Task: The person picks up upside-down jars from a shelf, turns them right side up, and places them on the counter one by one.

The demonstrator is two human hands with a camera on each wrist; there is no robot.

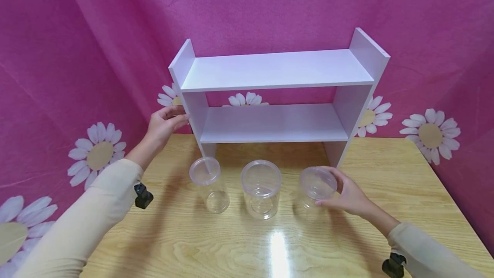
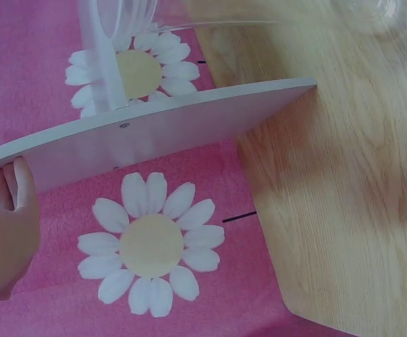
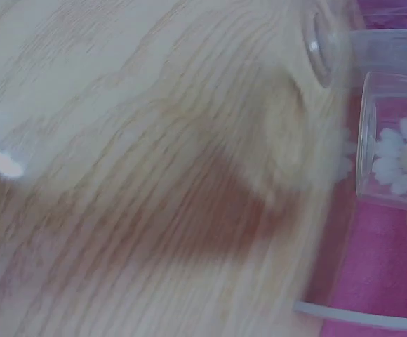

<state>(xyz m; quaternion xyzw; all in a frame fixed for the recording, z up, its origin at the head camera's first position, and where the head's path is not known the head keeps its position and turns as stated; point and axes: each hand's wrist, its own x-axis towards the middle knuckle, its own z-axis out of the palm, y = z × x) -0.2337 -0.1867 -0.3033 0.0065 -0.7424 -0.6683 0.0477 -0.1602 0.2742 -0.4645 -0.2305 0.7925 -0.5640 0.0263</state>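
Note:
Close to the right end of the shelf, my right hand grips a clear plastic jar around its side. In the right wrist view, the base of this jar is raised over the tabletop. My left hand touches the outer face of the white shelf's left side panel, fingertips near its front edge. A clear jar stands in front of the shelf's left end. Another clear jar stands in the middle.
The two-tier white shelf stands at the back of the wooden table, its boards bare. Behind it hangs a pink curtain with daisies. The table's right edge runs diagonally beyond my right hand.

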